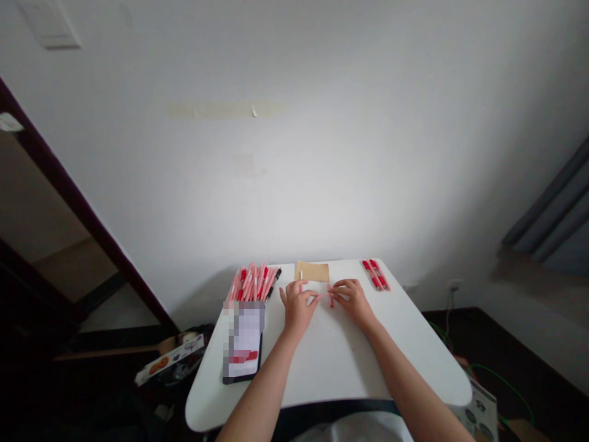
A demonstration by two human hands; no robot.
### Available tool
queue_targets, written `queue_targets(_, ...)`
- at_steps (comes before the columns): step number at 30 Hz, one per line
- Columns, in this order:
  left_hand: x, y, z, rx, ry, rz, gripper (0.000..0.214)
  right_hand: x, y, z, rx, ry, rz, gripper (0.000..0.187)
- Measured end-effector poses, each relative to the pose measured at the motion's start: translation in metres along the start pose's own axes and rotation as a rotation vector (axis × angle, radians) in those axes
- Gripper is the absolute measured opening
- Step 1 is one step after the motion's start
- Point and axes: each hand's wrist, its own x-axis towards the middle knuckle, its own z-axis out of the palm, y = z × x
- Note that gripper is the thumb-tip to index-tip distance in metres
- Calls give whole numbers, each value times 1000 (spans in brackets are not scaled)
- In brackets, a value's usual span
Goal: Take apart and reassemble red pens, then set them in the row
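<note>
My left hand is closed in a pinch, its thumb and forefinger at one end of a thin pale pink piece. The piece reaches across to my right hand, which pinches a slim red and pink pen held roughly upright over the white table. Fingers partly hide both, so I cannot tell whether the piece is joined to the pen. A small white-tipped pink stick shows by the left fingers. Just beyond the hands lies a tan paper sheet.
A pile of pink, red and black pens lies at the table's back left. Several red and pink pens lie side by side at the back right. A phone rests beside my left forearm. The wall stands behind the table.
</note>
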Motion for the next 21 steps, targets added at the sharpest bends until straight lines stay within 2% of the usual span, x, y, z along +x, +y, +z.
queue_targets(6, -1, -1, 1, 111, 45, -49, 4, 0, 0, -2, -22, 83, 61, 24)
queue_targets(12, -1, 0, 2, 210, 64, -45, 10, -1, 2, 0, -54, 69, 81, 26)
queue_targets(21, 0, -2, 5, 211, 37, -40, 14, 0, 1, 0, -36, 76, 80, 24)
